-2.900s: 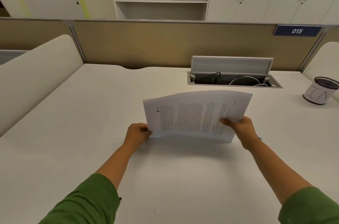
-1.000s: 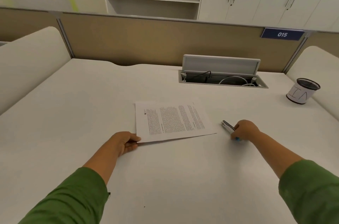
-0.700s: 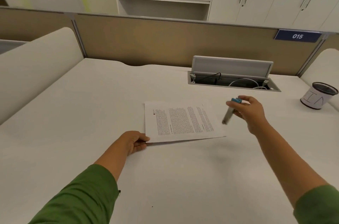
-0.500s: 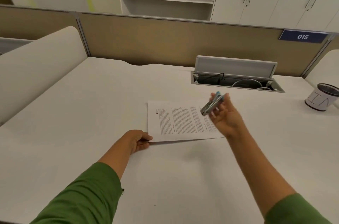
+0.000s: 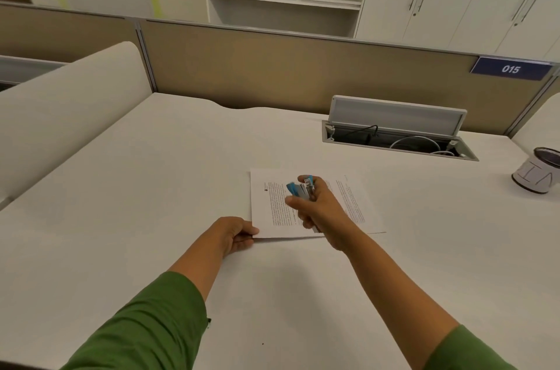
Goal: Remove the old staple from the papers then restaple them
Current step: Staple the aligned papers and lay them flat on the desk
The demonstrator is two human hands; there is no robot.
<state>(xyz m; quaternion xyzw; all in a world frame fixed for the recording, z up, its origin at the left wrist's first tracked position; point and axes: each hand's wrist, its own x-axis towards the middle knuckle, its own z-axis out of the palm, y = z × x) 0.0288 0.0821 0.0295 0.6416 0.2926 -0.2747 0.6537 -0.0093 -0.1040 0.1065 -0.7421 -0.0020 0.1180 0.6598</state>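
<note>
A printed set of papers (image 5: 351,203) lies flat on the white desk (image 5: 151,187), text facing up. My left hand (image 5: 236,234) pinches the sheets at their near left corner. My right hand (image 5: 315,209) hovers over the middle of the page, closed around a small blue and silver stapler (image 5: 301,190) whose head points up and away from me. The stapler is above the paper and does not touch it. I cannot make out a staple at this size.
An open cable hatch (image 5: 397,139) with wires sits in the desk at the back right. A dark-rimmed white cup (image 5: 538,172) stands at the far right edge. Tan partition panels (image 5: 272,66) close off the back, and a padded divider (image 5: 60,102) runs along the left.
The papers went from held up in both hands to lying flat. My right hand picked up the stapler from the desk on the right and carried it left over the page.
</note>
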